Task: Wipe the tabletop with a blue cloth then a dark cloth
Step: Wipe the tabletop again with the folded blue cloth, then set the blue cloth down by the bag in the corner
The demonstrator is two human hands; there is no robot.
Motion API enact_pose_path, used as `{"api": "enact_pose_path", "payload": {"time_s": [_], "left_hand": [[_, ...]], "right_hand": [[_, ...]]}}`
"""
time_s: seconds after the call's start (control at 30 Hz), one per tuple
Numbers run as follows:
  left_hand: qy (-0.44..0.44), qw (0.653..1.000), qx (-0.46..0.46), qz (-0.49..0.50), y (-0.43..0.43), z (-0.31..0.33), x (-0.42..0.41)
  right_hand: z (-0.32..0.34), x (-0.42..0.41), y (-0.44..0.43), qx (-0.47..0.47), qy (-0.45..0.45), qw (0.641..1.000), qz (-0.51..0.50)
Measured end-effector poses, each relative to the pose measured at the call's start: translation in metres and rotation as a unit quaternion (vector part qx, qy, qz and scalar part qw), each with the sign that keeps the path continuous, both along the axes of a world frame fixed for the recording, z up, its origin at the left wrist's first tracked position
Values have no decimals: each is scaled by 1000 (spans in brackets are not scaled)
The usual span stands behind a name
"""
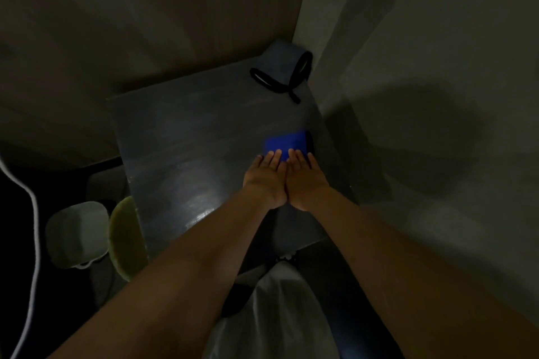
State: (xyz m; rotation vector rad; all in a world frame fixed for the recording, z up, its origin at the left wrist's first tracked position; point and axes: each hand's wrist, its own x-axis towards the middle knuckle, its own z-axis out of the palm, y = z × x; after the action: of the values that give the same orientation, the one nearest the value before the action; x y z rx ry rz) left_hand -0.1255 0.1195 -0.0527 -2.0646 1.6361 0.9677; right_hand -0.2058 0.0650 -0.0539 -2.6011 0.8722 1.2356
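A folded blue cloth [287,142] lies flat on the dark tabletop [186,151], near its right edge. My left hand [266,178] and my right hand [304,179] rest side by side, touching, fingers stretched forward. Their fingertips lie on the near edge of the blue cloth. Neither hand grips anything. A thin dark strip [309,141] shows at the cloth's right side; whether it is the dark cloth I cannot tell. The room is dim.
A grey item with black, green-striped straps [280,76] sits at the table's far right corner. A pale wall [423,96] runs along the right edge. Left of the table stand a pale stool [77,232] and a yellow-green cushion [125,239]. A white cable [30,213] hangs far left.
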Motion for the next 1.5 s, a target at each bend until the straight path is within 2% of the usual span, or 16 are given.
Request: {"api": "enact_pose_path", "payload": {"time_s": [0.5, 0.9, 1.0, 1.1, 1.17, 1.27, 1.37, 1.43, 1.5], "left_hand": [[0, 999, -9, 41, -104, -3, 41], [-42, 996, -45, 65, -124, -5, 66], [-45, 996, -45, 56, -122, -5, 63], [-38, 996, -46, 66, -122, -7, 59], [-39, 996, -43, 69, -122, -8, 56], [-37, 996, -40, 73, -122, -9, 55], [-25, 995, -44, 83, -123, -11, 57], [-22, 995, -45, 87, -123, -12, 57], [-21, 995, -53, 87, -124, -13, 57]], "right_hand": [[11, 39, -120, 10, -1, 998, 62], [20, 83, -171, 42, -43, 993, 99], [37, 101, -183, 30, -143, 989, 7], [53, 124, -196, -64, -306, 948, -64], [53, 139, -206, -98, -352, 926, -93], [49, 160, -215, -54, -294, 939, -173], [43, 179, -216, 6, -157, 963, -217], [42, 183, -218, 21, -78, 977, -199], [38, 183, -222, 34, -62, 979, -190]]}}
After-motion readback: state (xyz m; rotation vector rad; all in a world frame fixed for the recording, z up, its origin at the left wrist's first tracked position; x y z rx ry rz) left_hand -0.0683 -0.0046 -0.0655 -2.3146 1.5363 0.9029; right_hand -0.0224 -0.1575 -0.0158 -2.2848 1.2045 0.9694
